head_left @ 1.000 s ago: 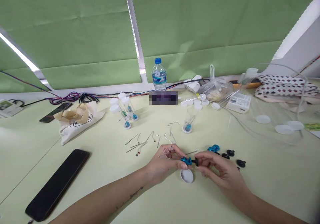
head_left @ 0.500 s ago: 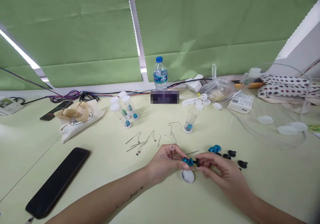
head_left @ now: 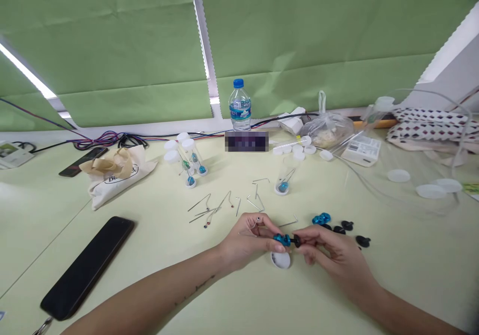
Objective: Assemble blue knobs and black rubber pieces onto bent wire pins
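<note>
My left hand point(head_left: 249, 240) pinches a small blue knob-like piece point(head_left: 281, 239) and also holds a thin bent wire point(head_left: 250, 227). My right hand point(head_left: 331, 255) pinches a small black piece point(head_left: 297, 241) that meets the blue one end to end. Both hands hover just above a white round cap point(head_left: 280, 260) lying on the pale table point(head_left: 157, 255). More blue pieces point(head_left: 321, 219) and black pieces point(head_left: 352, 231) lie just right of my hands. Several bent wires point(head_left: 224, 205) lie beyond my left hand.
A black phone point(head_left: 88, 266) lies at the near left. A cloth bag point(head_left: 116, 173), capped clear tubes point(head_left: 187, 163) and one lone tube point(head_left: 283, 180) stand farther back. A water bottle point(head_left: 240, 105), cables point(head_left: 112, 139), a plastic bag point(head_left: 327, 131) and white lids point(head_left: 430, 188) line the back and right.
The view has shifted slightly. My hands stay together on the blue and black pieces, with the black piece pushed a little closer to the blue one.
</note>
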{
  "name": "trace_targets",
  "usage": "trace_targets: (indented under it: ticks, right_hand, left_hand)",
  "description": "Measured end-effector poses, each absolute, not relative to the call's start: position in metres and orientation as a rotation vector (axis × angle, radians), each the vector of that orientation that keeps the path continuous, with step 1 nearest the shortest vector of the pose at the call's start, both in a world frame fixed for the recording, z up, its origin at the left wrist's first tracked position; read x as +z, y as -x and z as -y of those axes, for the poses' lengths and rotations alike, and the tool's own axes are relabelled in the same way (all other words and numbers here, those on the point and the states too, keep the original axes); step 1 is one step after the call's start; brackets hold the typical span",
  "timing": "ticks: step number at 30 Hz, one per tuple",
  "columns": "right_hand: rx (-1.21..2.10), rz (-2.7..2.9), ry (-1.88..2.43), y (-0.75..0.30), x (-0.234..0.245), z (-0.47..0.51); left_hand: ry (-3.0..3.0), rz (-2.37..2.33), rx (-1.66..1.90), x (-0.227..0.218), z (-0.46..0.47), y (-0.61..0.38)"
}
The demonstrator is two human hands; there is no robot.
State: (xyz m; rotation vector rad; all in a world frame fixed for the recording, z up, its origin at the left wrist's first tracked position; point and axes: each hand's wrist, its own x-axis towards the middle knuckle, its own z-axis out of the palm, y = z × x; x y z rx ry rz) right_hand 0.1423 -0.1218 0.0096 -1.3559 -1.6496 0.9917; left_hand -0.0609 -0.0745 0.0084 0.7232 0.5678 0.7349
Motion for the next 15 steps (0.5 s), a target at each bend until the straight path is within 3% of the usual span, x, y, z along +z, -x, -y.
trace_targets:
  ticks: [15]
  right_hand:
    - [1.107,1.587,1.372,-0.1416,0.011,0.122]
  left_hand:
    - [-0.74,-0.55,0.707,0.0074,0.0752,0.0621]
